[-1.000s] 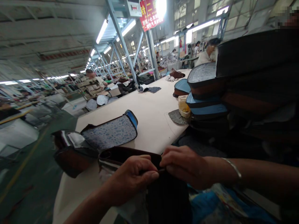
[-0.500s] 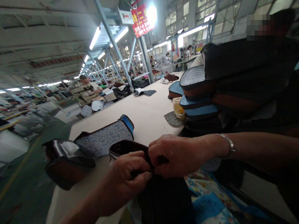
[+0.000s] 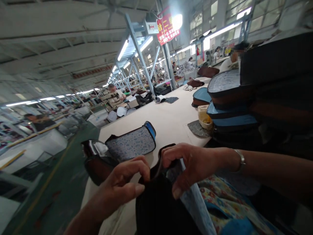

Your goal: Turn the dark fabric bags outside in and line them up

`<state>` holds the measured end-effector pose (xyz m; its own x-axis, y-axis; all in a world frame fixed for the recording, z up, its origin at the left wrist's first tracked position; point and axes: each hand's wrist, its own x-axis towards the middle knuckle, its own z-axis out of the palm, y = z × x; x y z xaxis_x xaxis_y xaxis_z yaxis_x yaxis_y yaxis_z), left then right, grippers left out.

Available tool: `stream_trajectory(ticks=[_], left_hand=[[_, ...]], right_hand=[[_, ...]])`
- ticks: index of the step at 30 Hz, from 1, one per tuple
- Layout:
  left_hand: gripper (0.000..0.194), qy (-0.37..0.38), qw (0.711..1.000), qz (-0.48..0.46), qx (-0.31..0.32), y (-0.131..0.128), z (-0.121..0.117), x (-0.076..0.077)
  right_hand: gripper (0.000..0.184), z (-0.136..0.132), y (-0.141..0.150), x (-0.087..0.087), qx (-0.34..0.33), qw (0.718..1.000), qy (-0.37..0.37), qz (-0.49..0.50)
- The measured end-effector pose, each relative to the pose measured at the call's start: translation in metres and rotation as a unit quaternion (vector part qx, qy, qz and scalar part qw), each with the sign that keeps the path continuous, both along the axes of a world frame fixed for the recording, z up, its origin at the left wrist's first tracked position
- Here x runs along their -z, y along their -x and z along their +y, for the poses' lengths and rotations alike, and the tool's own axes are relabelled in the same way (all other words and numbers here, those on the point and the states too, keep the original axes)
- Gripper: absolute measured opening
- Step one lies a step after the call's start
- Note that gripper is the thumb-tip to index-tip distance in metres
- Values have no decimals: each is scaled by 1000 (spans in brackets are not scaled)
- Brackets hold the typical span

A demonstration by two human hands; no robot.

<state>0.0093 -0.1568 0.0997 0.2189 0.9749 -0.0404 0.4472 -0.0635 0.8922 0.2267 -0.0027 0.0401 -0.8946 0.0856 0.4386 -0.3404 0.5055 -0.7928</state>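
In front of me stands a black fabric bag [image 3: 158, 205], its pale blue-grey lining [image 3: 195, 199] showing on the right side. My left hand [image 3: 124, 186] pinches the bag's left upper edge between thumb and forefinger. Curled over the top rim, the fingers of my right hand [image 3: 189, 164] grip the bag, with the thumb lower down against its side. A silver bracelet circles my right wrist. Just beyond my left hand, a dark bag piece [image 3: 97, 169] and a bag with patterned grey lining [image 3: 133, 143] lie on the white table [image 3: 168, 114].
Several black and blue bags [image 3: 232, 120] are stacked at the right. Beside them a yellowish container [image 3: 204, 116] rests near a grey fabric piece [image 3: 198, 128]. Floral cloth [image 3: 225, 199] covers my lap. People work at further tables; a green floor aisle [image 3: 61, 169] runs along the left.
My hands, close together at the bag's rim before, have moved apart. The bag's top has turned and its pale lining now shows. The view has swung left.
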Motion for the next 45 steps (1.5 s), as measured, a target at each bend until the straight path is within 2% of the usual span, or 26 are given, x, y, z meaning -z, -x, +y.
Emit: stream_trajectory(ticks=[3,5,10,16,20,22,25,29,34,38,45], left_hand=[[21,-1,997,73,-26,-17,-6,-11],[20,-6,993,111,-37,-29,-5,-12],[14,4,997,59,-42,-46,1,-1],[19,13,999,26,-13,-44,2,1],[18,17,1000,11,-7,-46,3,1],[15,24,999,19,-16,-48,3,2],[12,36,998,41,-42,-50,3,4],[12,58,996,35,-57,-50,2,6],[18,87,994,-26,-61,-48,5,7],[19,99,993,-38,-52,-46,8,9],[18,102,993,-24,-51,-49,10,6]], right_hand=[[48,-12,0,-5,-2,1000,12,19],[46,-15,0,-9,-11,999,18,32],[45,-16,-3,-10,-9,999,30,30],[48,-17,-10,-14,3,997,56,-47],[39,-18,-11,-20,-23,994,86,-64],[31,-18,-11,-21,-29,991,102,-78],[20,-18,-12,-19,1,991,97,-92],[19,-20,-14,-16,38,991,93,-88],[23,-21,-17,-20,39,989,117,-85],[28,-23,-17,-25,51,991,96,-77],[10,-22,-11,-29,71,989,72,-111]])
